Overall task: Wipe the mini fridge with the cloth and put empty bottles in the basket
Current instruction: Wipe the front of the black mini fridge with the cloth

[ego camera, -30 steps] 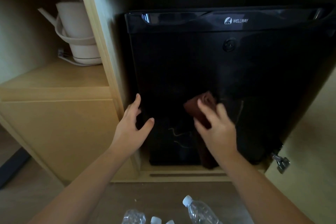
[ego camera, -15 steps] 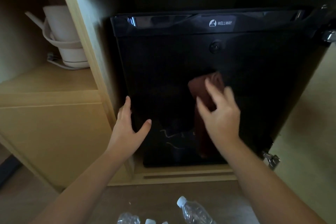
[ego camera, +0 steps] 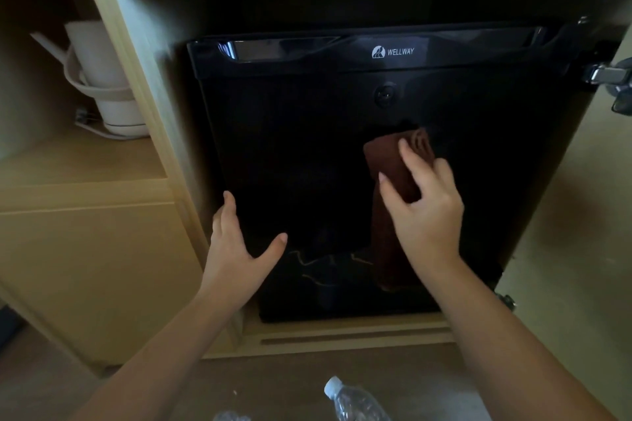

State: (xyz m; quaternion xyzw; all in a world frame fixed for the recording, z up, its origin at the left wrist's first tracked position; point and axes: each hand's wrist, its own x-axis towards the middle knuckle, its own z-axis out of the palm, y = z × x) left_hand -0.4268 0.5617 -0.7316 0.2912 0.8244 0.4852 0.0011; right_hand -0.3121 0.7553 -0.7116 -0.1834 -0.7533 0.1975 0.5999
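The cabinet (ego camera: 102, 267) bay holds the shut fridge (ego camera: 301, 154). The left hand (ego camera: 236, 249) lies flat, fingers straight, at the door's left edge, likely bracing it. The right hand (ego camera: 424, 212), fingers spread, presses the cloth (ego camera: 390, 164) right of the door's centre to wipe. A bottle (ego camera: 355, 403) waits on the floor.

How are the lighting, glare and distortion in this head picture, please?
Head view: the mini fridge door is nearly black and underexposed, with glare along its glossy top strip; the brown cloth under the right hand is readable; wide-angle distortion bows the cabinet edges; the bottle at the bottom edge looks soft.
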